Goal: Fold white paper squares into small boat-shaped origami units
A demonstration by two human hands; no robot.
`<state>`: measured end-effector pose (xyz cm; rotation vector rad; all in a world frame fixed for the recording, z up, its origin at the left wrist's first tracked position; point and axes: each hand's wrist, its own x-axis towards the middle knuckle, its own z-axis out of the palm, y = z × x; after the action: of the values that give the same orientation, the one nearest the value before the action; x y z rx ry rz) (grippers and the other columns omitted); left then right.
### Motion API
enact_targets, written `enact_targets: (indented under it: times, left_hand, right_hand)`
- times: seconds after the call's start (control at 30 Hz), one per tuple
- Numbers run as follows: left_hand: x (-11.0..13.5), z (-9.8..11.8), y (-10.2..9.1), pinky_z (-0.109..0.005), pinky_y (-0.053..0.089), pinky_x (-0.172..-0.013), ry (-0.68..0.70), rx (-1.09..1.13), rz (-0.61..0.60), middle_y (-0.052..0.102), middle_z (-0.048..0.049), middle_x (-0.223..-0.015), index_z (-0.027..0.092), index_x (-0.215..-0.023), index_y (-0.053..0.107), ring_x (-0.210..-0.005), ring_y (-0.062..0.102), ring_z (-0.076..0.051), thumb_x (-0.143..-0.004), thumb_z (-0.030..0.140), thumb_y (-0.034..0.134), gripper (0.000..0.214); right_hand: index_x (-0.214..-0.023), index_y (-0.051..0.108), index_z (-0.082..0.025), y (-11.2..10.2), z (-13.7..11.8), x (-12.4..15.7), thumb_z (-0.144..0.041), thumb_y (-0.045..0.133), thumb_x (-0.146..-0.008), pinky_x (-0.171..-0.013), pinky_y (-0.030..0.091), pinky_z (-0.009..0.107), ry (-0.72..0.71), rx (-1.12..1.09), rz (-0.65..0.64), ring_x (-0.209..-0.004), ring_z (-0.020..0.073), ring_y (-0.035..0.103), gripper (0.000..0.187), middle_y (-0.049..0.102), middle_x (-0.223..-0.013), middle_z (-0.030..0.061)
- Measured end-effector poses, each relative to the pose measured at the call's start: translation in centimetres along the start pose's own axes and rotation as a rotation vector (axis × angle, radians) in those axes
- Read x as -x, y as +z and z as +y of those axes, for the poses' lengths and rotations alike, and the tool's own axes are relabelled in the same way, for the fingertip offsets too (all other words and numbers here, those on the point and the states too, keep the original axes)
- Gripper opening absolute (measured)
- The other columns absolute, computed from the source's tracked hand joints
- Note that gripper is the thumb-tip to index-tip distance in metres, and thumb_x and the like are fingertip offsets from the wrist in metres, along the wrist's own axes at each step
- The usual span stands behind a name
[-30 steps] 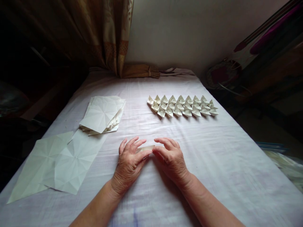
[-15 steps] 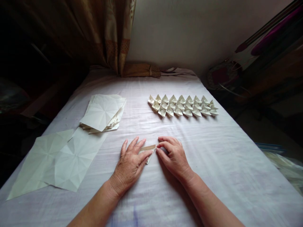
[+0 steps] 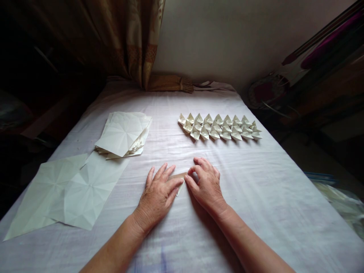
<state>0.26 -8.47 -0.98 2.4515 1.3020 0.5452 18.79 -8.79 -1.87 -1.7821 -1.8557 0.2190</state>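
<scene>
A small folded paper piece (image 3: pixel 179 177) lies on the white cloth between my two hands. My left hand (image 3: pixel 158 195) rests flat on its left part, fingers stretched out and pressing it down. My right hand (image 3: pixel 206 184) is curled, with thumb and forefinger pinching the paper's right end. Most of the paper is hidden under the fingers.
Several finished folded paper units (image 3: pixel 218 127) sit in rows at the back right. A stack of creased square sheets (image 3: pixel 123 134) lies back left, and two flat creased sheets (image 3: pixel 68 191) at the near left. The white cloth (image 3: pixel 270 197) drops off at the right; a curtain (image 3: pixel 127 41) hangs behind.
My right hand has curled and slid slightly away along the paper's right end. The left hand has flattened and stayed on the piece.
</scene>
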Motion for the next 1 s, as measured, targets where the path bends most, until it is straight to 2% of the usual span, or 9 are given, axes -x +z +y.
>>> enact_targets:
  times: [0.23,0.37,0.43,0.5,0.57,0.7,0.87,1.0]
  left_hand:
    - [0.1,-0.1,0.5,-0.055,0.023,-0.117,-0.014,-0.014,0.069,0.05,-0.0113,-0.145,0.023,-0.118,0.058,-0.14,0.037,-0.028,-0.088,0.02,0.056,0.03]
    - [0.3,-0.5,0.5,-0.055,0.024,-0.116,-0.087,-0.027,0.161,0.042,-0.0159,-0.151,0.021,-0.128,0.05,-0.142,0.035,-0.031,-0.084,0.029,0.064,0.047]
    - [0.6,-1.0,0.3,-0.056,0.025,-0.115,-0.156,-0.05,0.224,0.043,-0.018,-0.15,0.02,-0.13,0.048,-0.14,0.037,-0.034,-0.081,0.033,0.068,0.055]
    - [0.9,-1.4,0.1,-0.056,0.026,-0.113,-0.213,-0.074,0.26,0.048,-0.0179,-0.146,0.02,-0.122,0.052,-0.137,0.041,-0.035,-0.08,0.033,0.069,0.047]
    - [1.1,-1.7,-0.1,-0.057,0.027,-0.112,-0.246,-0.098,0.262,0.053,-0.0168,-0.142,0.021,-0.108,0.057,-0.135,0.043,-0.035,-0.081,0.031,0.068,0.03]
    - [1.3,-1.7,-0.3,-0.059,0.028,-0.111,-0.28,-0.148,0.249,0.057,-0.0147,-0.137,0.023,-0.086,0.057,-0.134,0.044,-0.036,-0.08,0.029,0.069,0.015]
    - [0.4,-1.1,-0.5,-0.06,0.028,-0.11,-0.306,-0.152,0.229,0.061,-0.0129,-0.133,0.022,-0.079,0.057,-0.133,0.045,-0.034,-0.083,0.026,0.066,0.01]
    - [-1.5,-1.5,-0.9,-0.058,0.028,-0.111,-0.277,-0.148,0.183,0.064,-0.008,-0.127,0.023,-0.079,0.059,-0.131,0.048,-0.031,-0.084,0.025,0.066,0.009]
  right_hand:
    - [-0.089,0.061,-0.022,0.1,-0.1,0.2,-0.032,0.063,-0.083,-0.103,0.033,0.055,-0.006,-0.001,-0.013,-0.132,0.0336,0.043,0.012,0.057,-0.132,0.0143]
    - [-0.088,0.059,-0.022,0.1,-0.1,0.2,-0.033,0.063,-0.082,-0.102,0.032,0.056,0.01,-0.001,-0.01,-0.131,0.0349,0.043,0.013,0.057,-0.132,0.0141]
    - [-0.093,0.06,-0.022,0.2,-0.2,0.2,-0.033,0.064,-0.082,-0.101,0.032,0.056,0.011,-0.008,-0.006,-0.131,0.0353,0.043,0.015,0.057,-0.132,0.0141]
    - [-0.1,0.06,-0.023,0.3,-0.2,0.2,-0.031,0.064,-0.082,-0.102,0.032,0.056,-0.004,-0.019,0.004,-0.131,0.0347,0.044,0.021,0.058,-0.131,0.0136]
    - [-0.105,0.06,-0.023,0.4,-0.2,0.2,-0.028,0.064,-0.082,-0.103,0.032,0.056,-0.03,-0.026,0.007,-0.131,0.0343,0.044,0.024,0.058,-0.131,0.0132]
    - [-0.098,0.063,-0.024,0.2,0.1,-0.1,-0.025,0.063,-0.083,-0.102,0.033,0.055,-0.102,-0.03,-0.045,-0.132,0.0338,0.043,0.015,0.058,-0.132,0.0121]
    - [-0.084,0.064,-0.022,-0.3,0.5,-1.0,-0.023,0.068,-0.081,-0.102,0.034,0.054,-0.201,-0.041,-0.121,-0.132,0.034,0.044,0.005,0.06,-0.131,0.0116]
    - [-0.077,0.061,-0.021,-0.5,0.4,-0.8,-0.023,0.067,-0.08,-0.102,0.034,0.053,-0.179,-0.044,-0.096,-0.131,0.0343,0.045,0.008,0.062,-0.128,0.0114]
